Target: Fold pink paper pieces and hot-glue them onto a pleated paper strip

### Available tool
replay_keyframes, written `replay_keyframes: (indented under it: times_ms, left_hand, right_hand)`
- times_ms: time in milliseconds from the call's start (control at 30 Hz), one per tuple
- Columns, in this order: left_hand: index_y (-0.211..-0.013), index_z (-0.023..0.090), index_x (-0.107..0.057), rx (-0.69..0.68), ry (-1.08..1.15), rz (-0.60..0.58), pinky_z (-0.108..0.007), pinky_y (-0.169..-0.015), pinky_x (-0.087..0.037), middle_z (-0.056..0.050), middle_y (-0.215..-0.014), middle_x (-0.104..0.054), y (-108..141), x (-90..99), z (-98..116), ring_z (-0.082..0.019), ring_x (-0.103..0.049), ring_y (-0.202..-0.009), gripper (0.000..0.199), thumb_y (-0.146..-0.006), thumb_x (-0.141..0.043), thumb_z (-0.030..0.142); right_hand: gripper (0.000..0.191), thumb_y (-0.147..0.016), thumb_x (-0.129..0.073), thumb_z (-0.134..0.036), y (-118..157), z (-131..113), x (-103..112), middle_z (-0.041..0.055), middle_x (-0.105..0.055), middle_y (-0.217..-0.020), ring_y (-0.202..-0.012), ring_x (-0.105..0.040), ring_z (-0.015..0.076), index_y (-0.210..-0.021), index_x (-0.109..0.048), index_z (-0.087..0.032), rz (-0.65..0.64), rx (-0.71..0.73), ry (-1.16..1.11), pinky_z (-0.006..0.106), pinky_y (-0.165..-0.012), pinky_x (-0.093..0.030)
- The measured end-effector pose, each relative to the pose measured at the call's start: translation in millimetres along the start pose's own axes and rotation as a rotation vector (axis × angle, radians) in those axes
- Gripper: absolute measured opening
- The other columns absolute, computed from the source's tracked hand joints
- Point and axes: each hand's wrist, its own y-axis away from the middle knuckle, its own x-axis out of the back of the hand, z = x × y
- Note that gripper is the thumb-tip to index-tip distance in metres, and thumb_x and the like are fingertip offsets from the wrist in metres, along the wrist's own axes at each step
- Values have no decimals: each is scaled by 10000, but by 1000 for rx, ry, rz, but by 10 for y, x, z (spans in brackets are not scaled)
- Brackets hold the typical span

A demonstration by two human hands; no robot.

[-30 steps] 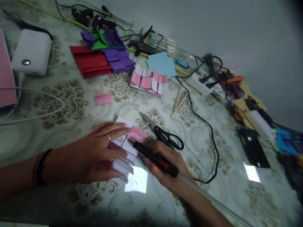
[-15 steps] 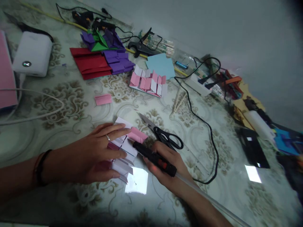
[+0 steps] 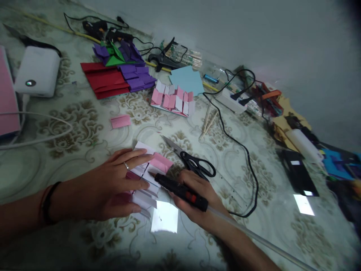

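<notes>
My left hand (image 3: 113, 184) lies with its fingers spread over a folded pink and white paper piece (image 3: 153, 180), pressing it against the table; part of the paper is hidden beneath. My right hand (image 3: 194, 194) is wrapped round a black hot glue gun (image 3: 180, 191), with a long translucent glue stick (image 3: 254, 235) running out of its back. The gun's nozzle points left, at a white panel of the paper; whether it touches cannot be made out. Black-handled scissors (image 3: 194, 161) lie partly open just beyond my right hand.
A small pink paper strip (image 3: 120, 121) and a pink-white folded piece (image 3: 172, 99) lie farther back. Red folded paper (image 3: 104, 81) is beside purple paper (image 3: 138, 78). A white power bank (image 3: 38, 71) stands left. A black cord (image 3: 249, 162) loops from a power strip (image 3: 230, 101).
The nozzle has shifted slightly towards me over the white panel. My left hand stays on the paper. The whole view has moved a little.
</notes>
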Motion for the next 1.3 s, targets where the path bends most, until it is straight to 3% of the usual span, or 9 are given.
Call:
replay_keyframes:
  times_ms: [500, 867, 1300]
  left_hand:
    - [-1264, 341, -695, 7, 11, 14, -582, -1277, -330, -62, -1651, -378, -2, -16, -9, -347, -314, -1556, 424, -865, -712, 484]
    - [-1248, 332, -688, -7, -39, -6, -604, -1256, -346, -94, -1620, -404, -26, 14, 14, -347, -293, -1561, 386, -885, -690, 463]
    - [-1207, 337, -708, 15, -5, -1, -535, -1293, -317, -25, -1670, -340, -15, 6, -5, -326, -302, -1556, 355, -870, -712, 452]
  right_hand:
    - [210, -928, -594, -261, 35, -10, 26, 1, -520, -769, -753, -490, 150, -802, -435, -207, -43, 36, 29, 283, -690, -352]
    - [133, -892, -615, -214, 63, -72, 199, 7, -562, -785, -760, -521, 152, -828, -500, -196, -99, -5, 88, 275, -687, -380]
    - [108, -866, -626, -182, 70, -122, 385, 18, -596, -797, -774, -553, 158, -821, -529, -194, -176, -45, 162, 291, -711, -425]
